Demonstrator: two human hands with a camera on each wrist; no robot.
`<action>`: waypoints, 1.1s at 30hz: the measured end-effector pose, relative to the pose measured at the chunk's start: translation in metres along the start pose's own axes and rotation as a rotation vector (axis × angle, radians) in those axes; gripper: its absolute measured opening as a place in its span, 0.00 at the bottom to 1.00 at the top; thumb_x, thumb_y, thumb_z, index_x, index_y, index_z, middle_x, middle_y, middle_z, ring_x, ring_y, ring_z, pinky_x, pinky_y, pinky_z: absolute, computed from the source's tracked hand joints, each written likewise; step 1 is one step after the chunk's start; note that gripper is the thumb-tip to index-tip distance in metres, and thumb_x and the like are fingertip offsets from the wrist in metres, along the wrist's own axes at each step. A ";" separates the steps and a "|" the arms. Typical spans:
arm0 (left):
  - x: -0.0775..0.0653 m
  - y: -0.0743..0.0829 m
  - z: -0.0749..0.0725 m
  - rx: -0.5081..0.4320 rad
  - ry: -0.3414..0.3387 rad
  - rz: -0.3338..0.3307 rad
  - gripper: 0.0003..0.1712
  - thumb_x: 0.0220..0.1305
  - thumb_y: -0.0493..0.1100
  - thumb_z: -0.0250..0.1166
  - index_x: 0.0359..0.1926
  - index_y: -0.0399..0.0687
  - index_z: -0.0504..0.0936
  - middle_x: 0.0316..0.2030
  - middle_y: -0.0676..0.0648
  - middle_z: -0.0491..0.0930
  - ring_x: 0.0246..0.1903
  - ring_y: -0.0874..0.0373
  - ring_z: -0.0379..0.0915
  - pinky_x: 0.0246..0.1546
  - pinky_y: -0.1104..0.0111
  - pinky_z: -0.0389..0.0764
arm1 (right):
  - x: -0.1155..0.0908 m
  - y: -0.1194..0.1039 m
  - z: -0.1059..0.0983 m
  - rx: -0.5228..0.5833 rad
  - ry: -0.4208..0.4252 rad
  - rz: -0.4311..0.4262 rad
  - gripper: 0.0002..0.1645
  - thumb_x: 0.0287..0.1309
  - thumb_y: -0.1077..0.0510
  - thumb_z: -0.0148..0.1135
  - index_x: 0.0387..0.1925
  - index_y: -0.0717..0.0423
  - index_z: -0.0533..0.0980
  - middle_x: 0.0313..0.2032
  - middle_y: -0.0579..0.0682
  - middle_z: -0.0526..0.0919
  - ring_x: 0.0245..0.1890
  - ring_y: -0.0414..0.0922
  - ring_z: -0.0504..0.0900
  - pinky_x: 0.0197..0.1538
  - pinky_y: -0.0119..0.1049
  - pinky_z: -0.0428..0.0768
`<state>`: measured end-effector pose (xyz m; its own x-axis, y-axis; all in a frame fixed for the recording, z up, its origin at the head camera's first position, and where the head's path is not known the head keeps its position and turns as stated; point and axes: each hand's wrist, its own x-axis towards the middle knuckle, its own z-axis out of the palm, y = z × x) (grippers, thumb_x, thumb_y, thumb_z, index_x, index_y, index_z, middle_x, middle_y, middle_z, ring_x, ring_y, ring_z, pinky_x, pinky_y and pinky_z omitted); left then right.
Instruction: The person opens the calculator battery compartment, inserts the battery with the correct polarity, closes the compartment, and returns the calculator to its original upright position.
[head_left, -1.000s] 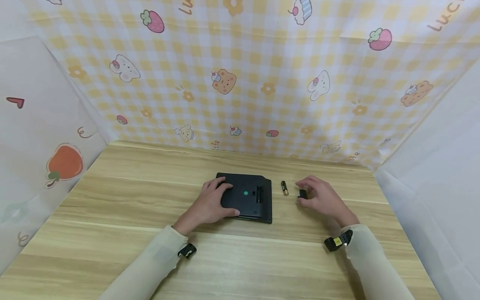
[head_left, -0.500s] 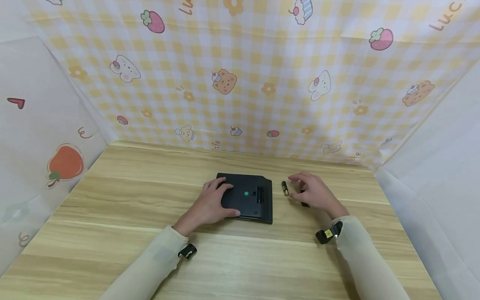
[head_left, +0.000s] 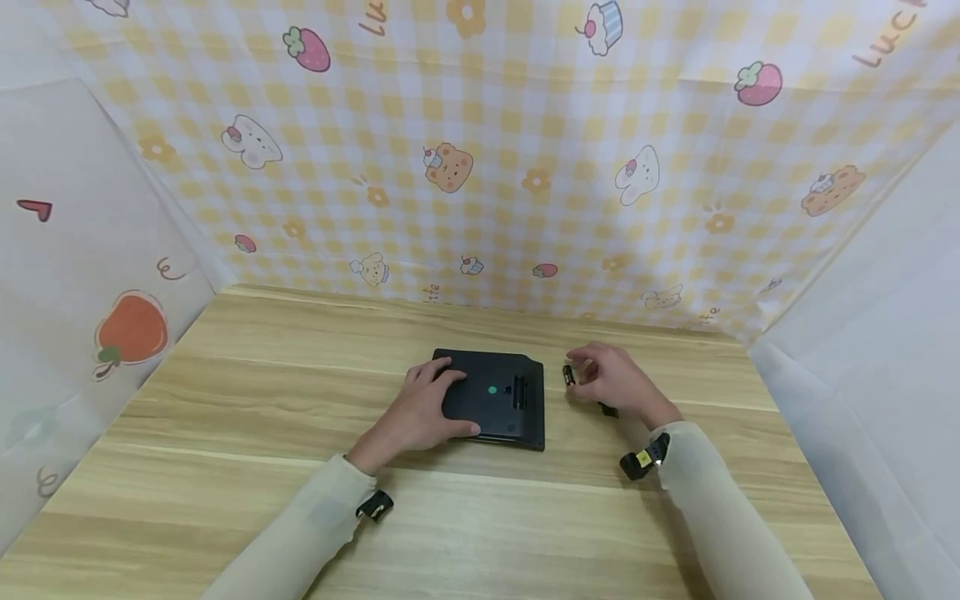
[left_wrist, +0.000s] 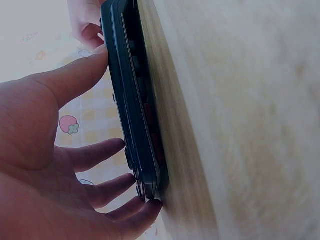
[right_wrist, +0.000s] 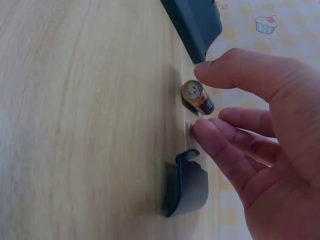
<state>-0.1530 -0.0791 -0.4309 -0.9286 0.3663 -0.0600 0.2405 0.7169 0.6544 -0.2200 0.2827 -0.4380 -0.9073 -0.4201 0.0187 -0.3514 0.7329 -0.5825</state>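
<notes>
A black calculator (head_left: 480,367) lies face down on the table, its keys (left_wrist: 148,114) turned toward the wood in the left wrist view. On its back, the narrow battery compartment (head_left: 520,392) is uncovered. My left hand (head_left: 420,408) rests spread over the calculator's left part, thumb by the near edge. To the right of the calculator lies a small cylindrical battery (right_wrist: 198,97). My right hand (head_left: 615,382) is at this battery, thumb and fingers on either side; the right wrist view shows gaps between them and it. Beneath that hand stands the black battery cover (right_wrist: 192,187).
The wood-grain table (head_left: 480,525) stretches out in front and to both sides. A yellow checked cloth (head_left: 525,217) hangs behind it, with white sheets (head_left: 862,317) at the sides. Each wrist wears a black strap device (head_left: 637,462).
My right hand has let go of the battery cover, which stays on the table, and has moved left to the battery. The left hand and calculator have kept their place.
</notes>
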 end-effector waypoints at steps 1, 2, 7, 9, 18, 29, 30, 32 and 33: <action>0.000 0.000 0.000 0.001 -0.001 0.000 0.47 0.64 0.55 0.82 0.77 0.40 0.75 0.84 0.34 0.56 0.81 0.31 0.48 0.74 0.37 0.66 | 0.001 0.000 0.001 -0.002 -0.002 -0.001 0.35 0.58 0.58 0.84 0.64 0.68 0.82 0.53 0.57 0.87 0.43 0.46 0.88 0.48 0.48 0.88; 0.000 0.000 0.000 0.002 -0.001 0.000 0.47 0.64 0.55 0.82 0.77 0.40 0.75 0.84 0.34 0.56 0.81 0.31 0.48 0.74 0.37 0.66 | 0.001 0.000 0.001 -0.006 -0.005 -0.005 0.35 0.58 0.58 0.84 0.64 0.68 0.82 0.53 0.58 0.87 0.43 0.46 0.88 0.48 0.48 0.88; -0.001 0.000 0.000 0.005 0.000 0.000 0.47 0.64 0.55 0.82 0.77 0.41 0.75 0.84 0.34 0.56 0.81 0.31 0.48 0.73 0.37 0.67 | 0.003 -0.002 0.003 -0.031 -0.017 0.012 0.36 0.57 0.57 0.85 0.63 0.69 0.82 0.53 0.58 0.87 0.42 0.46 0.87 0.50 0.50 0.87; -0.001 0.000 0.001 0.005 0.001 0.000 0.47 0.64 0.55 0.82 0.77 0.41 0.76 0.84 0.34 0.57 0.81 0.31 0.48 0.73 0.37 0.67 | 0.004 -0.004 0.003 -0.045 -0.020 0.025 0.36 0.57 0.56 0.85 0.63 0.69 0.82 0.52 0.57 0.87 0.42 0.46 0.87 0.50 0.51 0.87; -0.001 0.000 0.000 0.003 0.000 0.005 0.47 0.64 0.55 0.82 0.77 0.41 0.75 0.84 0.34 0.56 0.81 0.31 0.48 0.74 0.37 0.66 | 0.005 -0.014 0.001 -0.099 -0.032 0.069 0.33 0.57 0.56 0.84 0.60 0.68 0.84 0.45 0.54 0.87 0.40 0.46 0.86 0.51 0.52 0.86; 0.000 0.000 0.000 0.000 0.001 0.005 0.47 0.64 0.55 0.82 0.77 0.41 0.75 0.84 0.35 0.56 0.81 0.32 0.48 0.74 0.37 0.66 | 0.009 -0.015 0.002 -0.104 -0.027 0.077 0.28 0.55 0.56 0.85 0.54 0.66 0.86 0.40 0.50 0.88 0.38 0.45 0.85 0.49 0.49 0.85; 0.000 -0.001 0.000 0.001 0.001 0.004 0.47 0.64 0.55 0.82 0.77 0.41 0.76 0.84 0.35 0.56 0.81 0.32 0.48 0.74 0.37 0.66 | 0.009 -0.016 0.002 -0.103 -0.027 0.077 0.28 0.54 0.57 0.85 0.54 0.66 0.86 0.40 0.51 0.88 0.38 0.45 0.85 0.48 0.49 0.85; 0.000 0.000 0.000 0.003 0.000 0.002 0.47 0.64 0.55 0.82 0.77 0.41 0.75 0.84 0.35 0.56 0.81 0.32 0.48 0.74 0.37 0.66 | 0.009 -0.016 0.002 -0.103 -0.026 0.078 0.28 0.54 0.57 0.85 0.53 0.67 0.86 0.40 0.51 0.88 0.38 0.45 0.85 0.48 0.49 0.85; 0.000 0.000 0.000 0.004 0.000 0.001 0.47 0.64 0.55 0.82 0.77 0.41 0.75 0.84 0.35 0.56 0.81 0.32 0.48 0.74 0.37 0.66 | 0.010 -0.017 0.002 -0.102 -0.027 0.077 0.28 0.54 0.58 0.85 0.53 0.67 0.86 0.40 0.51 0.88 0.38 0.45 0.85 0.48 0.49 0.85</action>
<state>-0.1528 -0.0795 -0.4309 -0.9283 0.3672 -0.0589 0.2431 0.7190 0.6511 -0.2224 0.2655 -0.4296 -0.9265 -0.3735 -0.0456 -0.3038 0.8139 -0.4953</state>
